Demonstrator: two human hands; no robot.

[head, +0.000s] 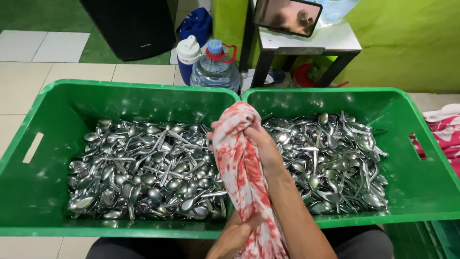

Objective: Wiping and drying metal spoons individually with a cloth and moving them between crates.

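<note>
A red-and-white blotched cloth (pixel 242 163) hangs twisted over the seam between two green crates. My right hand (pixel 262 141) is raised and closed around the cloth's upper end, which bunches over my fingers. My left hand (pixel 233 236) grips the cloth's lower part near the bottom edge of the view. The left crate (pixel 57 100) holds a heap of metal spoons (pixel 143 168). The right crate (pixel 417 177) holds another heap of spoons (pixel 330 163). Whether anything is wrapped inside the cloth is hidden.
Behind the crates stand a large clear water bottle (pixel 215 69), a white-and-blue jug (pixel 187 55), a black speaker box (pixel 132 26) and a small white table (pixel 311 43) with a tablet (pixel 286 16) on it. A pink patterned fabric (pixel 443 129) lies at the right.
</note>
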